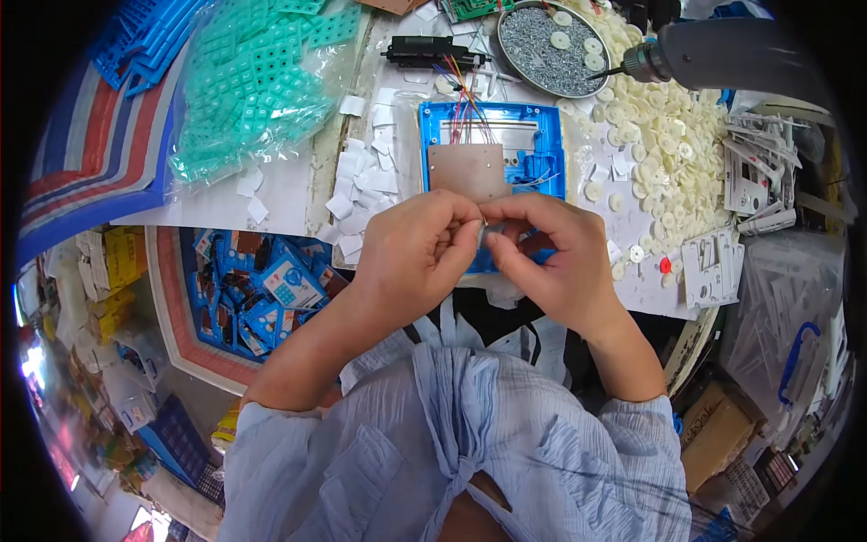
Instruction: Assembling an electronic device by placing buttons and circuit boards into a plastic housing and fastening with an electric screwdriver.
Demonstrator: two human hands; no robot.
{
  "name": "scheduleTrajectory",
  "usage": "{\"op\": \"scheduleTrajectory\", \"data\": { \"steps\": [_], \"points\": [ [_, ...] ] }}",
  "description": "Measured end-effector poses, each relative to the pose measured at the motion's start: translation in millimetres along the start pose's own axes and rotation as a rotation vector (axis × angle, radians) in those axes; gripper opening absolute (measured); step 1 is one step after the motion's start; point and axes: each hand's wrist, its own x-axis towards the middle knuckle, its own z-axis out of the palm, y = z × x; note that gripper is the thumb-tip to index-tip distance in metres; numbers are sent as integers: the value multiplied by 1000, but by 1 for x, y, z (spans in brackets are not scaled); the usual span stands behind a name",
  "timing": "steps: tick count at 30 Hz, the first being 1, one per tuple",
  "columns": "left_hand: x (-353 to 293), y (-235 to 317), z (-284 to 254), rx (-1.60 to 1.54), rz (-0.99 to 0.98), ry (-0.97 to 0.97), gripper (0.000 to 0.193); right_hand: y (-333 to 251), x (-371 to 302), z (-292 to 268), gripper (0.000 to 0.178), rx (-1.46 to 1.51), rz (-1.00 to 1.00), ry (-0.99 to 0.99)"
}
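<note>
Both hands meet over the near edge of a blue plastic housing [553, 126] on the worktable. My left hand [424, 248] is closed in a pinch, and what its fingertips hold is too small and covered to name. Thumb and forefinger of my right hand [555, 253] close on a small grey part [492, 232], mostly hidden by the fingers. Just beyond the hands, a brown circuit board [465, 170] lies over the housing. Thin coloured wires [462, 99] run from it towards a black elongated part [424, 51].
Screws fill a round metal tray [542, 63], near an electric screwdriver [686, 59]. Cream plastic discs [664, 135] are heaped at right, white square pieces [366, 172] at left. A bag of green keypads [257, 90] and a bin of blue assemblies [262, 294] stand further left.
</note>
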Motion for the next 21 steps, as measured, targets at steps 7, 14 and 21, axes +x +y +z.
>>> {"op": "scheduleTrajectory", "data": {
  "steps": [7, 14, 21],
  "points": [
    [0, 5, 0, -171, -150, -3, 12, -1, -4, 3, 24, -20, -36, 23],
    [-2, 2, 5, -185, -188, 43, 11, -3, -5, 5, 24, -36, -53, 38],
    [-1, 0, 6, -118, -96, 38, 12, 0, -5, 4, 23, -6, 19, 50]
  ]
}}
